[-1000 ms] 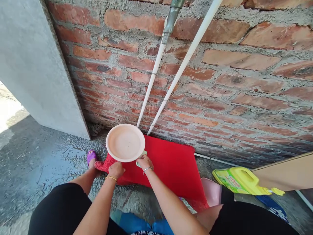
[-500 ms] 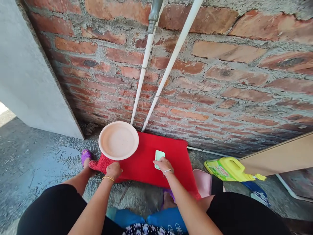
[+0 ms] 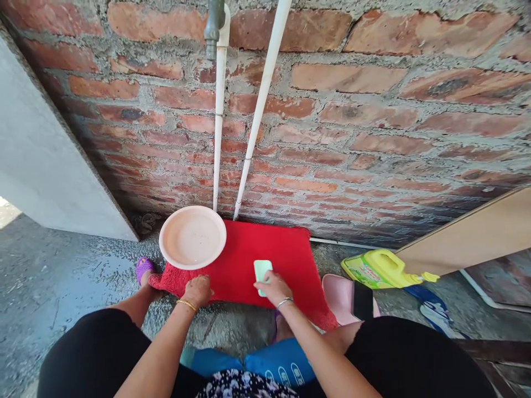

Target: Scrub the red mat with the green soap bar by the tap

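Observation:
A red mat (image 3: 274, 243) lies spread out in front of me, its shaggy side showing at the left corner. My left hand (image 3: 199, 290) is closed on the mat's near edge, just below the basin. My right hand (image 3: 276, 287) is wrapped round the near end of a light-green scrub brush (image 3: 263, 270), which rests flat on the mat. The brush's underside is hidden. On the mat's left part stands a round, pale pink basin (image 3: 193, 239); a few tiny specks show inside it.
A brick wall (image 3: 323, 132) with white pipes (image 3: 219, 132) and a grey tap (image 3: 212, 33) rises behind. At the right are a yellow detergent jug (image 3: 377, 268), a pink dustpan-like piece (image 3: 338, 298) and a blue slipper (image 3: 435, 312). A grey slab (image 3: 53, 138) leans at left over wet concrete.
My view has shifted slightly to the right. My right hand has drawn the brush a little toward me over the mat. My left hand stays closed at the mat's edge.

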Demonstrator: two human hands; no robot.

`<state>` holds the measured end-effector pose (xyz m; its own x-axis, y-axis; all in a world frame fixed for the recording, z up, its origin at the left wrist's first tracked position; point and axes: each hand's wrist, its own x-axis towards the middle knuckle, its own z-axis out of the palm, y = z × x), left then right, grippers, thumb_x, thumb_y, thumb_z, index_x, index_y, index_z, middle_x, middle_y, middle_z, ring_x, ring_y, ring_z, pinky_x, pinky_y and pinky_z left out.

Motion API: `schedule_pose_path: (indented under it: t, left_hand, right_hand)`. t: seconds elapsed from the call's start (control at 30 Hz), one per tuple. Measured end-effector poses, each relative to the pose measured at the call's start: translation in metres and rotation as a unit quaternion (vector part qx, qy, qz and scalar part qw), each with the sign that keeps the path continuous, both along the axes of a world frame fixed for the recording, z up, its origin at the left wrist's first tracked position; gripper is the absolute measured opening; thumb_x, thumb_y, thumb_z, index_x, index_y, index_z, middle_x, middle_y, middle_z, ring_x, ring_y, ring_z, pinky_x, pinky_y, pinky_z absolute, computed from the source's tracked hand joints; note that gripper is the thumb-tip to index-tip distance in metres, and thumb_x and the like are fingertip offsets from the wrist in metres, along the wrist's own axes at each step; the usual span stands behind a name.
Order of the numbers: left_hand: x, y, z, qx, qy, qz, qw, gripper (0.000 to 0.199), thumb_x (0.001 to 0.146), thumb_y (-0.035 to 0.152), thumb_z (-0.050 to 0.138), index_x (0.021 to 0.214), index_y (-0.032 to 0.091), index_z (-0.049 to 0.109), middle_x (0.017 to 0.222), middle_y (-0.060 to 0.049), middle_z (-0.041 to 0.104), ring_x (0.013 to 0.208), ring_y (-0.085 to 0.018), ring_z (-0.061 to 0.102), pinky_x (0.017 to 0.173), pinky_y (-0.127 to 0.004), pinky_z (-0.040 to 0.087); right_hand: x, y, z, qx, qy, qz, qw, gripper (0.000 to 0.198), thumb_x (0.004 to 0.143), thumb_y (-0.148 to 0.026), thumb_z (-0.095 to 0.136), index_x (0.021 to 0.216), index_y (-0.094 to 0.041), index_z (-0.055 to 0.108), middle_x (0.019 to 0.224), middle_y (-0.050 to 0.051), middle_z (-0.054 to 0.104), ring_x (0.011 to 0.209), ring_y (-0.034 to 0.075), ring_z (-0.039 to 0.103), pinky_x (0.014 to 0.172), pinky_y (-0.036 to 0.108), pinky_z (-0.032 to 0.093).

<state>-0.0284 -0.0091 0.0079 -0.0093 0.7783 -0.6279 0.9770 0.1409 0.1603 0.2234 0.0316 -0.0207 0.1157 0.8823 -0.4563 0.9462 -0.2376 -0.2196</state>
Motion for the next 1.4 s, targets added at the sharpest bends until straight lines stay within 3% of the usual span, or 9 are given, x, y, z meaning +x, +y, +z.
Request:
schedule_pose_path:
  t: [0.13, 0.23, 0.37, 0.7, 0.83, 1.03, 1.13, 1.27, 1.4]
  left_hand:
    - [0.003, -0.008, 0.008, -0.007, 0.006, -0.031, 0.999, 0.039, 0.080, 0.028, 0.050, 0.115, 0.012, 0.057, 0.118, -0.017, 0.062, 0.110, -0.028, 0.058, 0.089, -0.040, 0.047]
    - [0.002, -0.012, 0.013, -0.003, 0.008, -0.046, 0.999, 0.040, 0.079, 0.032, 0.050, 0.114, 0.013, 0.058, 0.118, -0.017, 0.061, 0.110, -0.029, 0.057, 0.089, -0.041, 0.047]
    - [-0.001, -0.009, 0.012, -0.009, 0.016, -0.046, 0.999, 0.041, 0.077, 0.029, 0.051, 0.114, 0.013, 0.057, 0.119, -0.016, 0.061, 0.110, -0.028, 0.058, 0.089, -0.041, 0.047]
    - [0.000, 0.007, -0.016, -0.062, 0.024, -0.007, 0.998, 0.040, 0.072, 0.018, 0.055, 0.112, 0.014, 0.061, 0.120, -0.015, 0.062, 0.111, -0.026, 0.058, 0.089, -0.037, 0.047]
    - [-0.001, 0.010, -0.023, -0.063, 0.025, 0.000, 0.998, 0.043, 0.069, 0.023, 0.060, 0.111, 0.016, 0.061, 0.119, -0.013, 0.062, 0.111, -0.026, 0.057, 0.089, -0.036, 0.047]
    - [0.010, 0.002, -0.035, -0.035, 0.052, 0.002, 0.998, 0.065, 0.059, 0.028, 0.071, 0.119, 0.012, 0.052, 0.123, -0.017, 0.057, 0.113, -0.028, 0.055, 0.091, -0.036, 0.045]
    - [0.012, -0.002, -0.042, -0.010, 0.066, 0.000, 0.998, 0.063, 0.064, 0.030, 0.070, 0.121, 0.012, 0.050, 0.123, -0.018, 0.056, 0.114, -0.027, 0.054, 0.089, -0.036, 0.045]
    - [0.013, 0.000, -0.046, 0.003, 0.070, 0.000, 0.998, 0.053, 0.067, 0.029, 0.068, 0.116, 0.012, 0.053, 0.117, -0.017, 0.060, 0.110, -0.026, 0.057, 0.087, -0.035, 0.046]
    - [0.014, 0.004, -0.047, 0.001, 0.067, -0.004, 0.998, 0.049, 0.063, 0.024, 0.070, 0.109, 0.012, 0.058, 0.111, -0.016, 0.064, 0.105, -0.025, 0.060, 0.087, -0.033, 0.047]
  right_hand:
    - [-0.085, -0.038, -0.001, -0.018, 0.055, 0.150, 0.987, 0.030, 0.063, -0.041, 0.068, 0.088, -0.025, 0.061, 0.096, 0.001, 0.061, 0.077, 0.017, 0.059, 0.062, 0.026, 0.036]
    - [-0.103, -0.050, 0.000, -0.008, 0.059, 0.212, 0.975, 0.027, 0.065, -0.034, 0.065, 0.091, -0.025, 0.061, 0.101, 0.004, 0.060, 0.083, 0.019, 0.058, 0.066, 0.028, 0.038]
    - [-0.071, -0.043, 0.006, -0.021, 0.022, 0.193, 0.981, 0.031, 0.064, -0.029, 0.063, 0.094, -0.023, 0.061, 0.103, 0.007, 0.059, 0.089, 0.022, 0.059, 0.071, 0.030, 0.040]
    - [0.099, -0.025, 0.030, -0.103, -0.145, -0.052, 0.983, 0.034, 0.073, -0.024, 0.053, 0.105, -0.016, 0.059, 0.105, 0.017, 0.060, 0.102, 0.026, 0.059, 0.074, 0.031, 0.041]
    - [0.082, -0.016, 0.029, -0.069, -0.111, -0.023, 0.991, 0.033, 0.073, -0.035, 0.056, 0.102, -0.019, 0.058, 0.101, 0.011, 0.061, 0.095, 0.024, 0.060, 0.070, 0.029, 0.040]
    - [-0.034, -0.007, 0.006, 0.007, -0.002, 0.133, 0.991, 0.032, 0.065, -0.035, 0.062, 0.095, -0.025, 0.059, 0.101, 0.003, 0.056, 0.087, 0.017, 0.058, 0.069, 0.025, 0.036]
    - [-0.064, 0.000, 0.000, 0.018, 0.019, 0.183, 0.983, 0.034, 0.064, -0.033, 0.063, 0.097, -0.025, 0.060, 0.102, 0.003, 0.055, 0.087, 0.018, 0.056, 0.070, 0.026, 0.036]
    - [-0.037, 0.012, 0.000, 0.016, 0.011, 0.152, 0.988, 0.034, 0.062, -0.032, 0.065, 0.095, -0.025, 0.060, 0.100, 0.003, 0.055, 0.087, 0.018, 0.056, 0.070, 0.025, 0.036]
    - [0.045, 0.016, 0.004, 0.008, -0.024, 0.021, 0.999, 0.032, 0.064, -0.033, 0.064, 0.095, -0.024, 0.060, 0.098, 0.003, 0.056, 0.085, 0.017, 0.058, 0.067, 0.024, 0.037]
